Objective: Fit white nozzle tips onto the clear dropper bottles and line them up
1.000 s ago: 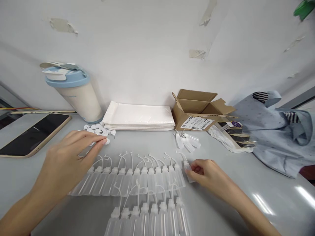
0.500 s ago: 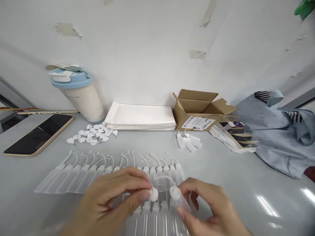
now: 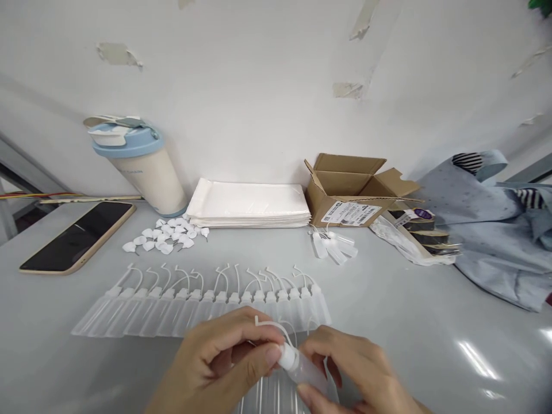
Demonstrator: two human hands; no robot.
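Note:
A small translucent squeeze bottle (image 3: 309,371) lies tilted in the fingers of my right hand (image 3: 362,365), closed round its body. Thumb and forefinger of my left hand (image 3: 228,356) pinch the white cap (image 3: 288,357) at the bottle's neck. A thin white strap (image 3: 276,324) curves up over the cap. Beneath both hands lie more translucent bottles (image 3: 261,394), partly hidden. Just beyond them stretches a row of similar bottles (image 3: 146,313) with thin curved straps at their necks.
A pile of white needle-tipped caps (image 3: 166,233) lies near a tumbler (image 3: 150,178) and a phone (image 3: 77,238). Along the wall are white padded envelopes (image 3: 250,204) and an open cardboard box (image 3: 345,190). Small bottles (image 3: 334,247), a package (image 3: 418,233) and blue fabric (image 3: 483,230) are right.
My left hand has brought the white cap rightward onto the bottle's neck; before, the two were apart. My right hand keeps its hold on the bottle, now tilted further. The view has shifted slightly.

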